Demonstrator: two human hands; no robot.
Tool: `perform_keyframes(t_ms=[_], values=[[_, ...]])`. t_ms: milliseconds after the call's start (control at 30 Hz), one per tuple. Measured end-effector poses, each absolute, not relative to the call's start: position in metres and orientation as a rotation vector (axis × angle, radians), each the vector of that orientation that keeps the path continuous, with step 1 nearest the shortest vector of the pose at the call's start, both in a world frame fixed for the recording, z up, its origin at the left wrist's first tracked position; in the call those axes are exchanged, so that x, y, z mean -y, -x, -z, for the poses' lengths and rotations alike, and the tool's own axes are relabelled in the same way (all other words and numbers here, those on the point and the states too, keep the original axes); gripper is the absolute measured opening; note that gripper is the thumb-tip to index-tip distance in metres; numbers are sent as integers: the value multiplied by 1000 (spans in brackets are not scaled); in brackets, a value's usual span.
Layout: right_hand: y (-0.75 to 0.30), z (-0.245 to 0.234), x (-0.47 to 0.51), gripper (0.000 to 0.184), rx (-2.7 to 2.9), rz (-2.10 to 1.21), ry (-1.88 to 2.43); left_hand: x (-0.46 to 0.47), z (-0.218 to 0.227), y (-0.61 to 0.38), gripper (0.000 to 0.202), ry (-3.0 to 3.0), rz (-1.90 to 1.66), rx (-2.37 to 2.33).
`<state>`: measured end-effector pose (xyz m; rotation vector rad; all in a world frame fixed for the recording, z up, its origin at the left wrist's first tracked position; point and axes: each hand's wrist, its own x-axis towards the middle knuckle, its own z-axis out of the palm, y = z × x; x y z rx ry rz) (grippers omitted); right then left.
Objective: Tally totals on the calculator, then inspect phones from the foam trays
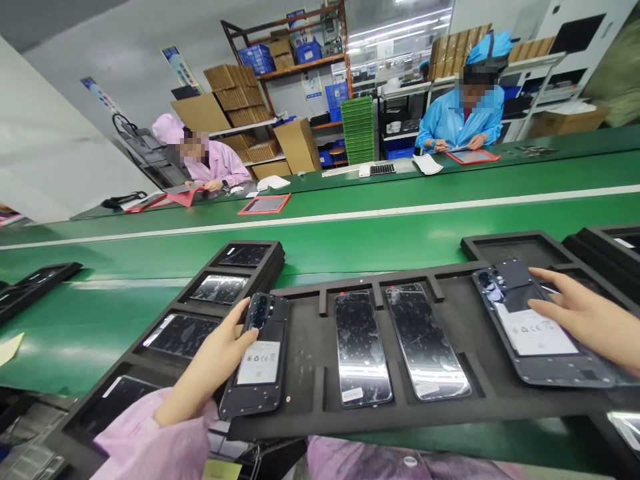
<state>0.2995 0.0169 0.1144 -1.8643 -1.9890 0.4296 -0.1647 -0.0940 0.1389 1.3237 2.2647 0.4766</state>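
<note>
My left hand (215, 357) grips a smartphone (259, 363) over the left end of a black foam tray (303, 353). The phone's back is off, so its camera lenses, screws and white-labelled battery show. At the tray's right end, my right hand (585, 310) holds a second smartphone (540, 333) of the same look by its right edge, thumb and finger on the back side. Between them a phone (363, 353) and another phone (429, 347) lie screen up in the tray's slots, each with a small white sticker near the bottom.
A second foam tray (267, 267) with several phones slants away on the left. More trays (515, 248) sit at the right. Beyond the green conveyor belt (390, 227), a person in pink (223, 163) and a person in blue (463, 123) handle red-framed panels.
</note>
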Motion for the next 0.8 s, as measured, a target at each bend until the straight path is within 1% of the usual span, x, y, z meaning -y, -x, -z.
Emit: perform_keyframes(t_ms=[33,67,100,200,233,300,367,400,500,600,700,767,800], values=[[-296,-112,-15,56,1945,-516,1846,96,-133,169,73,-1255,-599,-2183],[-289,-110,-13,55,1954,-519,1831,97,-127,169,74,-1256,-679,-2170],[-280,-108,-10,53,2019,-422,1794,96,-122,166,72,-1337,-724,-2219],[-237,-106,-2,40,2293,196,1467,86,-117,137,58,-1876,-691,-2379],[-219,-106,1,37,2373,279,1346,80,-116,121,57,-2035,-637,-2339],[-182,-106,8,34,2592,226,1177,67,-115,87,62,-2193,-478,-2115],[-149,-104,13,44,2770,132,1185,55,-110,53,70,-2255,-365,-1960],[-137,-103,15,48,2834,106,1207,50,-106,40,70,-2243,-204,-1904],[-119,-101,15,56,2889,74,1263,43,-100,16,66,-2201,26,-1873],[-125,-107,11,56,2861,81,1304,43,-110,16,65,-2150,-26,-1932],[-152,-116,3,45,2710,66,1427,47,-132,36,53,-2060,-111,-2012],[-179,-119,-4,42,2522,-19,1576,52,-140,58,47,-1957,-169,-2089],[-192,-119,-7,42,2458,-154,1611,55,-140,70,45,-1884,-216,-2131]])
